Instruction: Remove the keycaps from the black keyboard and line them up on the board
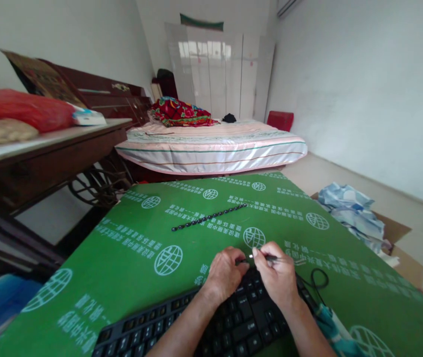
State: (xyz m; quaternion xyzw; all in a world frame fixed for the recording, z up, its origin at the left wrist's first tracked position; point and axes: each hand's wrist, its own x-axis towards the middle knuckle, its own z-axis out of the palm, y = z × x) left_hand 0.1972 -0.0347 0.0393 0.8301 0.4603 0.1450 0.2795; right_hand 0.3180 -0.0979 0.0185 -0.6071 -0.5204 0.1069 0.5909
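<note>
A black keyboard (244,310) lies on the green board, partly covered by my forearms. Above its far edge, my left hand (226,270) is closed, pinching a small dark piece whose kind I cannot make out. Close beside it, my right hand (276,272) grips a thin dark rod-like tool (272,258); a bright spot shows between the two hands. Along the keyboard's far row, several spots look bare of keycaps. Farther out on the board is a slanting line of small black pieces (209,217), perhaps keycaps.
The green printed board (192,243) spreads under everything. A black cable (319,280) loops right of the keyboard, near a teal cloth (332,322). Beyond stands a bed (211,153); a side table (51,144) is at left, bluish-white cloth (352,213) on cardboard at right.
</note>
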